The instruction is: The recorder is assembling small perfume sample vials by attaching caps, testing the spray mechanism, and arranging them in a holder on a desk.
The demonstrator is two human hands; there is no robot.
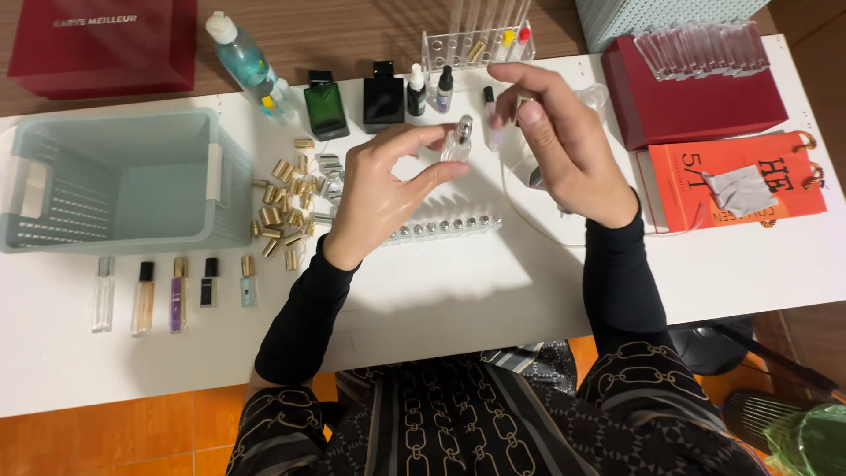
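Note:
My left hand (pixel 383 189) grips a small clear glass vial (pixel 457 141) between thumb and fingers, above the white table (pixel 458 291). My right hand (pixel 564 145) hovers just right of the vial, its fingers pinched near the vial's top; what they pinch is too small to tell. A thin clear tube (pixel 529 216) curves on the table under the right hand. A row of small clear vials (pixel 445 227) lies just below the hands.
A pale green basket (pixel 115 176) stands at left, with gold and silver caps (pixel 291 198) scattered beside it. Several small perfume bottles (pixel 176 293) lie below the basket. Green and black bottles (pixel 352 104), a tube rack (pixel 476 44), a red box (pixel 696 101) and an orange bag (pixel 731 181) line the back and right.

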